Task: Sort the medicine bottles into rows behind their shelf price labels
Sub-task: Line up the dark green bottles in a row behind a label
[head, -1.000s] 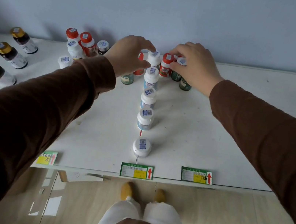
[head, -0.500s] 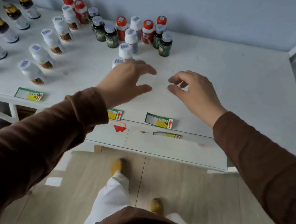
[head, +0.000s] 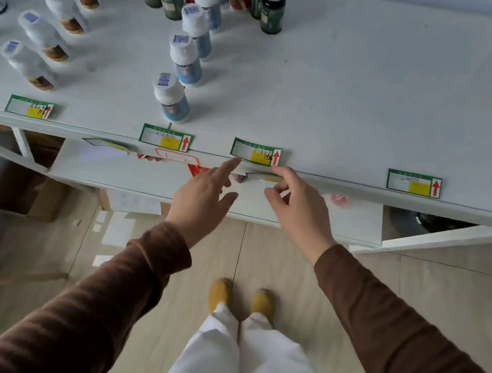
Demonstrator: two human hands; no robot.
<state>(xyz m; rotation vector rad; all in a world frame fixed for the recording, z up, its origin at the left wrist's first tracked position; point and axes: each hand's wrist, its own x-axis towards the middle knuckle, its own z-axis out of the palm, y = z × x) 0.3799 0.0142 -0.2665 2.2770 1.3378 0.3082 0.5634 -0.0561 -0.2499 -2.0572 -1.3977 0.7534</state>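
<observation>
While both hands hover near third price label (head: 256, 152), left hand (head: 202, 194) open, right hand (head: 294, 208) loosely curled, empty. Next: fetch green bottles (head: 273, 6) from far cluster.

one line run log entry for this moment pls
left hand open, fingertip at price label | right hand loosely curled below it | no bottle held

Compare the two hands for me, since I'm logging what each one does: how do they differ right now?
The left hand stretches its forefinger up to the corner of the price label; the right hand has curled fingers at a loose label on the shelf's front edge. Whether it pinches that label is unclear. Both hands are off the bottles.
</observation>
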